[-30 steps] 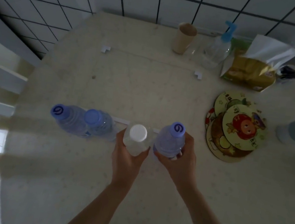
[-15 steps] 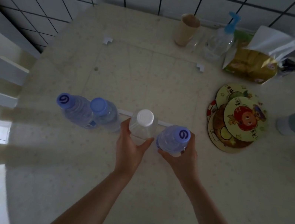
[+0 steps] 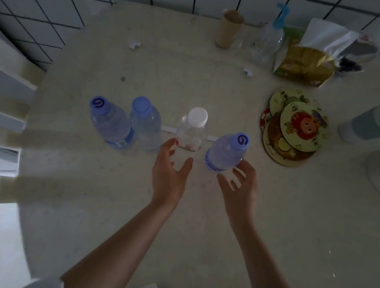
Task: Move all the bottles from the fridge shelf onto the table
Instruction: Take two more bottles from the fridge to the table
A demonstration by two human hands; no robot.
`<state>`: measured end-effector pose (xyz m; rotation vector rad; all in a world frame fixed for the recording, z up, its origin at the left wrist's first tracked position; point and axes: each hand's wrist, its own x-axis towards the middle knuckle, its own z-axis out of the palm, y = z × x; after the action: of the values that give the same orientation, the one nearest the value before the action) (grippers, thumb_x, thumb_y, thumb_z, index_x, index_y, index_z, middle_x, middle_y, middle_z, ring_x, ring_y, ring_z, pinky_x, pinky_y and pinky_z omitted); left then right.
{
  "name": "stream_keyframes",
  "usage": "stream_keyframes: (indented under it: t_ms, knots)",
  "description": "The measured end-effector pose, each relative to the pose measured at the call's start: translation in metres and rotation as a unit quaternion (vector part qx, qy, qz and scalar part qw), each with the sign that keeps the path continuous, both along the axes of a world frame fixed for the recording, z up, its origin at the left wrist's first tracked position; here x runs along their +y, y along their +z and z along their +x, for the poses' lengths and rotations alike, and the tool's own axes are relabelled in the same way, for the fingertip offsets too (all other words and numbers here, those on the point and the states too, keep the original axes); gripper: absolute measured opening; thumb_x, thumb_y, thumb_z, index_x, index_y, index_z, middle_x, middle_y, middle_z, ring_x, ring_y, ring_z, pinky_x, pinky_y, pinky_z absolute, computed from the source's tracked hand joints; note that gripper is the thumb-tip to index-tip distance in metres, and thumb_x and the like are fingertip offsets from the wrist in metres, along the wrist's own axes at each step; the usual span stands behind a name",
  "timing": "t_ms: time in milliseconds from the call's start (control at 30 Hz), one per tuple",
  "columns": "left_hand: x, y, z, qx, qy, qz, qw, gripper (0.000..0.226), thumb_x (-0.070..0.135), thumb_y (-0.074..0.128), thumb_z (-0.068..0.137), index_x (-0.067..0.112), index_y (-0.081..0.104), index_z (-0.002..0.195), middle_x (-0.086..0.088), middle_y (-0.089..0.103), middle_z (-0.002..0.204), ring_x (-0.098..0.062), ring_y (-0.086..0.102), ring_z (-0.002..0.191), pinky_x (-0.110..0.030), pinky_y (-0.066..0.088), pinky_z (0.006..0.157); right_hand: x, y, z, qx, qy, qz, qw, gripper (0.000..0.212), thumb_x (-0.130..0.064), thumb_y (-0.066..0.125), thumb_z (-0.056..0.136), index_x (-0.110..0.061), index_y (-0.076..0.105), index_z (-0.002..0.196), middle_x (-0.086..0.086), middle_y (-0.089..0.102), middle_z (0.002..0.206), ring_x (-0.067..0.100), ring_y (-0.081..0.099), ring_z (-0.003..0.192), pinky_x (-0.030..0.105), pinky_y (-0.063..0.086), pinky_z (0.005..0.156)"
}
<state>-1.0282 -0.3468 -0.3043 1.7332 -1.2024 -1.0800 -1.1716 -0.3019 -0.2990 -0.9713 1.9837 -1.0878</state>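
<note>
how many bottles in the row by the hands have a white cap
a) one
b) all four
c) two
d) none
a) Only the white-capped bottle in front of the left hand has a white cap; the two bottles to its left and the one by the right hand, the right bottle, have blue caps.

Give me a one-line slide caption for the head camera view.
Four water bottles stand in a row on the table; left hand and right hand open beside the white-capped bottle and rightmost blue-capped bottle.
</note>
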Motion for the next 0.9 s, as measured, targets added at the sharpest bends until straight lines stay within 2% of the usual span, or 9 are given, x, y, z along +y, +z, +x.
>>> stream_keyframes:
  t_ms: [100, 233, 300, 433, 500, 567, 667, 800, 900]
  knots:
    - [0.021, 0.011, 0.009, 0.021, -0.008, 0.004, 1.000, 0.046, 0.014, 0.066, 0.088, 0.016, 0.050, 0.131, 0.005, 0.059, 0.121, -0.014, 0.060, 0.107, -0.039, 0.053, 0.093, 0.026, 0.008, 0.009, 0.018, 0.025, 0.013, 0.999, 0.053, -0.016, 0.077, 0.079, -0.013, 0.050, 0.125, 0.003, 0.059, 0.122, 0.018, 0.057, 0.112, 0.043, 0.052, 0.095]
    - [0.052, 0.030, 0.025, 0.027, -0.004, -0.016, 0.999, 0.034, 0.007, 0.062, 0.088, 0.015, 0.056, 0.120, 0.009, 0.067, 0.104, -0.011, 0.066, 0.094, -0.032, 0.054, 0.089, 0.052, 0.019, 0.025, 0.086, 0.096, -0.023, 0.991, 0.053, -0.017, 0.079, 0.077, -0.004, 0.054, 0.122, 0.009, 0.063, 0.116, 0.024, 0.062, 0.107, 0.045, 0.052, 0.093]
    - [0.071, 0.038, 0.040, -0.006, -0.026, -0.010, 1.000, 0.030, 0.009, 0.062, 0.089, 0.015, 0.057, 0.118, 0.008, 0.068, 0.101, -0.011, 0.066, 0.093, -0.031, 0.054, 0.089, 0.067, 0.024, 0.031, 0.111, 0.143, -0.036, 0.983, 0.050, -0.019, 0.076, 0.080, -0.001, 0.055, 0.122, 0.012, 0.065, 0.115, 0.024, 0.063, 0.106, 0.045, 0.053, 0.091]
    - [0.125, 0.043, 0.064, -0.102, -0.100, -0.008, 0.990, 0.028, 0.014, 0.064, 0.089, 0.014, 0.059, 0.116, 0.004, 0.070, 0.100, -0.014, 0.067, 0.094, -0.035, 0.053, 0.088, 0.106, 0.033, 0.037, 0.128, 0.217, -0.047, 0.967, 0.050, -0.043, 0.057, 0.087, -0.008, 0.057, 0.123, 0.007, 0.065, 0.115, 0.019, 0.063, 0.105, 0.043, 0.055, 0.087]
    - [0.163, 0.046, 0.070, -0.112, -0.078, -0.028, 0.990, 0.024, 0.011, 0.065, 0.087, 0.013, 0.061, 0.111, 0.005, 0.071, 0.094, -0.013, 0.068, 0.090, -0.037, 0.055, 0.085, 0.129, 0.035, 0.035, 0.135, 0.256, -0.045, 0.956, 0.049, -0.042, 0.056, 0.087, -0.009, 0.057, 0.124, 0.005, 0.065, 0.116, 0.018, 0.063, 0.106, 0.042, 0.055, 0.088]
    - [0.206, 0.051, 0.074, -0.106, -0.048, -0.035, 0.993, 0.022, 0.010, 0.065, 0.087, 0.013, 0.062, 0.109, 0.004, 0.072, 0.092, -0.013, 0.069, 0.088, -0.038, 0.056, 0.084, 0.158, 0.037, 0.036, 0.133, 0.288, -0.043, 0.947, 0.042, -0.030, 0.061, 0.088, -0.009, 0.057, 0.124, 0.005, 0.065, 0.117, 0.019, 0.062, 0.107, 0.042, 0.053, 0.091]
    - [0.264, 0.059, 0.080, -0.121, -0.014, -0.016, 0.992, 0.019, 0.014, 0.063, 0.089, 0.017, 0.062, 0.108, 0.007, 0.073, 0.089, -0.009, 0.069, 0.087, -0.030, 0.055, 0.083, 0.196, 0.040, 0.041, 0.132, 0.337, -0.037, 0.931, 0.038, -0.018, 0.064, 0.089, -0.010, 0.056, 0.125, 0.005, 0.064, 0.117, 0.021, 0.062, 0.108, 0.036, 0.049, 0.094]
    - [0.345, 0.074, 0.090, -0.114, 0.050, 0.012, 0.992, 0.017, 0.013, 0.062, 0.088, 0.020, 0.063, 0.104, 0.015, 0.070, 0.082, -0.004, 0.068, 0.085, -0.025, 0.054, 0.082, 0.250, 0.058, 0.060, 0.134, 0.450, 0.002, 0.883, 0.040, -0.024, 0.059, 0.092, -0.016, 0.050, 0.130, -0.002, 0.059, 0.124, 0.012, 0.055, 0.115, 0.018, 0.035, 0.095]
    - [0.398, 0.078, 0.107, -0.093, 0.102, 0.036, 0.990, 0.017, 0.015, 0.062, 0.089, 0.021, 0.063, 0.105, 0.010, 0.073, 0.088, -0.005, 0.068, 0.088, -0.025, 0.054, 0.085, 0.285, 0.073, 0.083, 0.111, 0.511, 0.017, 0.852, 0.039, -0.026, 0.057, 0.093, -0.020, 0.049, 0.130, -0.009, 0.056, 0.125, 0.004, 0.051, 0.116, 0.015, 0.035, 0.096]
